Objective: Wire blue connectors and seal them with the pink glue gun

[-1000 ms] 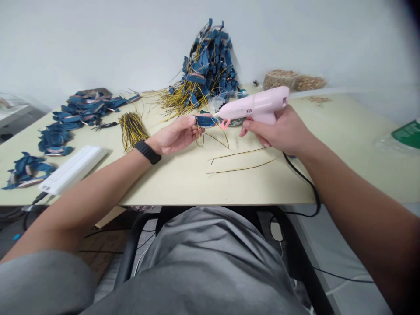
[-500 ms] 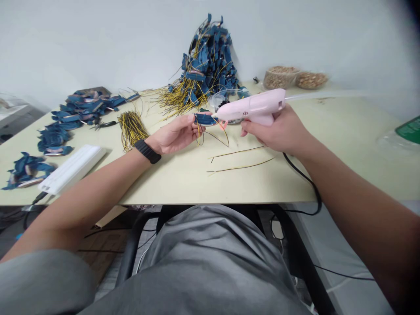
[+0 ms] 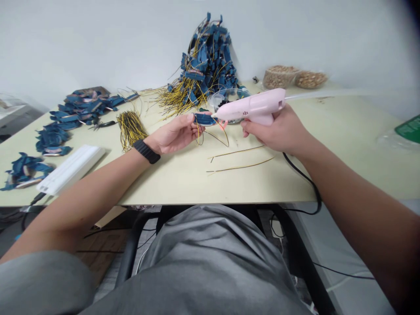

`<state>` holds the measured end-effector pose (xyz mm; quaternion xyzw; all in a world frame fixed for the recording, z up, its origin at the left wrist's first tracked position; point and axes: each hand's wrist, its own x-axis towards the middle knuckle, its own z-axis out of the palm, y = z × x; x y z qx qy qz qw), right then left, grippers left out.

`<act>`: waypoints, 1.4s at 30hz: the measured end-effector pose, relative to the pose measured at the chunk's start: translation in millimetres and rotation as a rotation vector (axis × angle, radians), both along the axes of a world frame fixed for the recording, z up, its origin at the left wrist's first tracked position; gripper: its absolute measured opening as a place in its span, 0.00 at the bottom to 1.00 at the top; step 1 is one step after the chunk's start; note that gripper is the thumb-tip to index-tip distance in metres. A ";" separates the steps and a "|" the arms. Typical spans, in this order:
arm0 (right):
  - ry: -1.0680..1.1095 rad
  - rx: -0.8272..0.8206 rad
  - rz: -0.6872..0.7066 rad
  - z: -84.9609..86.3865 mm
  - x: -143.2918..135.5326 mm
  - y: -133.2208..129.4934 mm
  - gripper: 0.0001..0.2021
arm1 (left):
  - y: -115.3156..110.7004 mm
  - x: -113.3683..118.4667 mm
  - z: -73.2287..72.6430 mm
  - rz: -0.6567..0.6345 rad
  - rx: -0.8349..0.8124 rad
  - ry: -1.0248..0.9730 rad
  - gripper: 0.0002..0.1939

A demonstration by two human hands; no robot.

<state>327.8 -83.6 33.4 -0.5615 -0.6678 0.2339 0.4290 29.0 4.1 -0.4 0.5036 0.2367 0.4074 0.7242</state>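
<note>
Between the fingers of my left hand [image 3: 179, 133] is a small blue part [image 3: 204, 119] with thin yellow and black wires [image 3: 226, 139] hanging from it. My right hand [image 3: 282, 129] is wrapped round the handle of a pale pink glue gun [image 3: 252, 106]. A clear glue stick [image 3: 311, 93] sticks out of its back, and a black cord runs down from the handle. The gun's nozzle [image 3: 215, 115] is at the right end of the blue part; whether it touches cannot be told. Two loose wires [image 3: 241, 168] lie on the table below the hands.
A tall heap of wired blue parts [image 3: 210, 57] leans at the back wall. At left lie more blue parts [image 3: 54, 138], a bundle of wires [image 3: 131, 129], black-handled pliers [image 3: 106, 124] and a white box [image 3: 70, 169]. Two tubs [image 3: 280, 78] of small tan pieces stand at back right.
Almost nothing differs. Both hands, the glue gun and the blue part hold the same positions; the view has shifted very slightly.
</note>
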 end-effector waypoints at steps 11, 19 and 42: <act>0.017 -0.014 0.027 2.0 0.6 -2.2 0.13 | 1.7 -3.2 0.8 -0.010 0.011 0.037 0.17; 0.022 -0.020 0.045 2.0 1.5 -2.5 0.12 | 2.4 -3.7 -0.7 -0.077 0.020 -0.023 0.30; 0.023 -0.034 0.025 1.3 4.4 0.1 0.12 | 4.5 -4.5 -2.9 -0.098 0.064 -0.009 0.31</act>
